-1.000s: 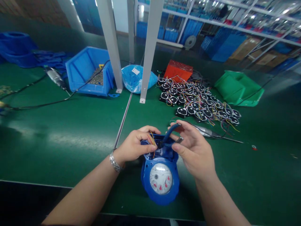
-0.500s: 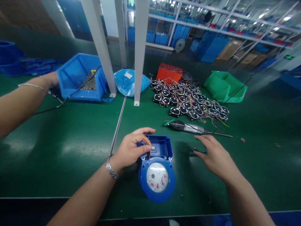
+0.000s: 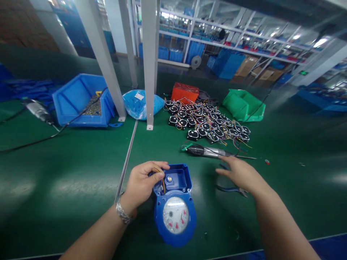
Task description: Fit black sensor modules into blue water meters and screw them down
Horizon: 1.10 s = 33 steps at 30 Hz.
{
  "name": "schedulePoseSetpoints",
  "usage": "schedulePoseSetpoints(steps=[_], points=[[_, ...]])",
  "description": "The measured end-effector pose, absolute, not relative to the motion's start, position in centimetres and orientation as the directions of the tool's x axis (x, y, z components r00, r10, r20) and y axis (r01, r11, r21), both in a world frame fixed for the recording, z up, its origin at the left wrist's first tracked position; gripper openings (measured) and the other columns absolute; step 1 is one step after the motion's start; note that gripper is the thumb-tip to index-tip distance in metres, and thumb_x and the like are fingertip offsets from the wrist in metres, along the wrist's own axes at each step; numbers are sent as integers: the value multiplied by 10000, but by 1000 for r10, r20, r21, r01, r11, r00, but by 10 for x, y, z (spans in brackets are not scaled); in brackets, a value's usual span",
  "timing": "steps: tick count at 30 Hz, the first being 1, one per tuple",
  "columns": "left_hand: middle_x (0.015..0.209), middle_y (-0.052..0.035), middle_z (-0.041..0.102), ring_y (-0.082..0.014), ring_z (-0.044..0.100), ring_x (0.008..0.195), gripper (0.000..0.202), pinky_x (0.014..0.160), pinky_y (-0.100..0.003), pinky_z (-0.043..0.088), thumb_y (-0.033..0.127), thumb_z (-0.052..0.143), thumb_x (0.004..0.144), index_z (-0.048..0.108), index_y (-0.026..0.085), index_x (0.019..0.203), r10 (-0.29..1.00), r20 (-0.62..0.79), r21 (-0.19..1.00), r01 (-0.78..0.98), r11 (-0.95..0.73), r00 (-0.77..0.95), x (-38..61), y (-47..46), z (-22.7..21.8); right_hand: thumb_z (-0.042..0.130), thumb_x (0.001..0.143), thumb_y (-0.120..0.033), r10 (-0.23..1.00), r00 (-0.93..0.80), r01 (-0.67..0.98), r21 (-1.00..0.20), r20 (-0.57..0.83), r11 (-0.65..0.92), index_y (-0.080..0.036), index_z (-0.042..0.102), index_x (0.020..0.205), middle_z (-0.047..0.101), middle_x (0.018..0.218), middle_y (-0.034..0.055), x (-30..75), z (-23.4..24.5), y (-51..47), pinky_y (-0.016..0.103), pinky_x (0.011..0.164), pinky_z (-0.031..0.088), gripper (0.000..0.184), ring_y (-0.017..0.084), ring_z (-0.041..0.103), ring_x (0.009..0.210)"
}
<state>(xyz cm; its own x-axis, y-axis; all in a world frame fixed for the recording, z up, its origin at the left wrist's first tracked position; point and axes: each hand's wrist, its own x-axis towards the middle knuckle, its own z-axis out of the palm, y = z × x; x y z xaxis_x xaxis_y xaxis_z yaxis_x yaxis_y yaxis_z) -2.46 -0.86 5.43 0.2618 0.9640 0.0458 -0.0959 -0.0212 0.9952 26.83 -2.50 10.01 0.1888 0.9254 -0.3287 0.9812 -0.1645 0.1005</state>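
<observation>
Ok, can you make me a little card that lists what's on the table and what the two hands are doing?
Left hand: pinching coloured wires at the open top of the blue water meter
Right hand: open and flat, just above the blue-handled pliers
Behind the hands: electric screwdriver, pile of black wired modules
Far side: blue bin with small metal parts, blue bag, orange box, green bin
Surface: green table

Left hand (image 3: 142, 180) curled shut, right hand (image 3: 240, 175) flat, fingers spread.
</observation>
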Motion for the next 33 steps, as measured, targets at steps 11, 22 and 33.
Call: schedulePoseSetpoints(steps=[11, 22, 33], points=[[1035, -102, 601, -220, 584, 950, 120, 856, -356, 447, 234, 651, 697, 624, 139, 629, 922, 76, 996, -79, -50, 380, -29, -2, 52, 518, 879, -409, 953, 221, 973, 109, -206, -202, -148, 489, 1191, 519, 1063, 104, 219, 72, 102, 389, 854, 443, 408, 224, 510, 996], [1099, -116, 575, -239, 505, 1071, 131, 908, -360, 391, 261, 642, 715, 650, 145, 654, 865, 123, 987, 26, -156, 487, -31, -2, 58, 508, 889, -384, 952, 103, 993, 79, -287, -84, -125, 497, 1146, 517, 996, 79, 195, 61, 98, 373, 863, 444, 364, 174, 507, 955], [901, -113, 672, -246, 582, 969, 136, 782, -344, 449, 183, 634, 661, 620, 148, 530, 932, 62, 997, -62, -42, 356, -25, -5, 55, 559, 845, -317, 976, -99, 995, -37, -193, 93, -255, 533, 1133, 500, 1027, 67, 172, 52, 86, 301, 834, 432, 296, 195, 531, 928]])
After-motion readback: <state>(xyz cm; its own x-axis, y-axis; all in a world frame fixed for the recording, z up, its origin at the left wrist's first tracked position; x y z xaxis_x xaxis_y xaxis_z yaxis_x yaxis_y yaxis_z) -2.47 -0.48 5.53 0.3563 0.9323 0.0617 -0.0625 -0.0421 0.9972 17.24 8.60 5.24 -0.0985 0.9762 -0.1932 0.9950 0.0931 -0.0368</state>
